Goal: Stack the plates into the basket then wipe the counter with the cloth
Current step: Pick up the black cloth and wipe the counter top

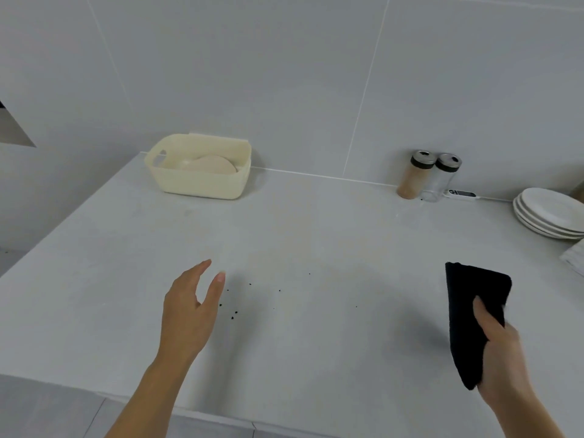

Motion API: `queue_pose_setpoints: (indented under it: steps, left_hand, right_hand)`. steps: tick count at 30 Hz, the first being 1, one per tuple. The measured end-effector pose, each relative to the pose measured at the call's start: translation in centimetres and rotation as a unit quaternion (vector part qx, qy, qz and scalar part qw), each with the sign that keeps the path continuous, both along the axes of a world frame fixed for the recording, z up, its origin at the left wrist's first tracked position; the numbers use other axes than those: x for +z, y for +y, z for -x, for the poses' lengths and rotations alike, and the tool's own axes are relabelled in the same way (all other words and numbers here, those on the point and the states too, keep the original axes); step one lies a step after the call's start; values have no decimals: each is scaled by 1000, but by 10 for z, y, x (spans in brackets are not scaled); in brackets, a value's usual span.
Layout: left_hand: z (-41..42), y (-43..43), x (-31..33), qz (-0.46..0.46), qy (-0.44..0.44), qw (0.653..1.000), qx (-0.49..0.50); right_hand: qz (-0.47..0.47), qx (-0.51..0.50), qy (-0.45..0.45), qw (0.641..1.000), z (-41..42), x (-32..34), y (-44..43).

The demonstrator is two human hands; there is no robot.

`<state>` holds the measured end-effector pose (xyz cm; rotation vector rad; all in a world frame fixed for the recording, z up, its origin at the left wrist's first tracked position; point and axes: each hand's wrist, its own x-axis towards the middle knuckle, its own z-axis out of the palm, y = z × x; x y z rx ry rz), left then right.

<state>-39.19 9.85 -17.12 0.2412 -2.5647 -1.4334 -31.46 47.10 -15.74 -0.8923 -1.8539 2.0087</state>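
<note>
A cream plastic basket [199, 184] stands at the back left of the grey counter [316, 235], against the wall. Pale plates [210, 164] lie inside it. My right hand [502, 352] grips a folded black cloth [471, 298] above the counter's right front. My left hand [189, 308] hovers flat and empty over the counter's front middle, fingers apart. Small dark crumbs [234, 314] are scattered on the counter just right of my left hand.
A stack of white plates [553, 213] sits at the far right edge. Two spice jars [426, 177] and a small white thermometer [463, 194] stand by the back wall. A pale cloth corner [573, 259] shows at the right. The counter's front edge runs below my forearms.
</note>
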Motion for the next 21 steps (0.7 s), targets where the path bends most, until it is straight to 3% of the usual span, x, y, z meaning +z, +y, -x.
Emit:
queue_pose_setpoints:
  steps: [4, 7, 9, 11, 16, 21]
  left_hand:
    - [5, 14, -3, 24, -8, 1000, -16]
    - [5, 12, -6, 58, -9, 998, -5]
    - [3, 5, -11, 90, -2, 996, 8]
    - [0, -8, -22, 137, -12, 990, 19]
    - [-20, -50, -51, 280, -77, 954, 73]
    - [-30, -82, -69, 347, -122, 927, 77]
  right_hand:
    - [-122, 46, -113, 985, 11, -38, -14]
    - [-308, 115, -198, 923, 24, -61, -37]
    - [-376, 143, -217, 889, 34, -69, -48]
    - [-394, 152, -228, 878, 42, -75, -57]
    - [-361, 167, -205, 894, 56, -74, -108]
    - [-398, 183, -209, 874, 66, -83, -158]
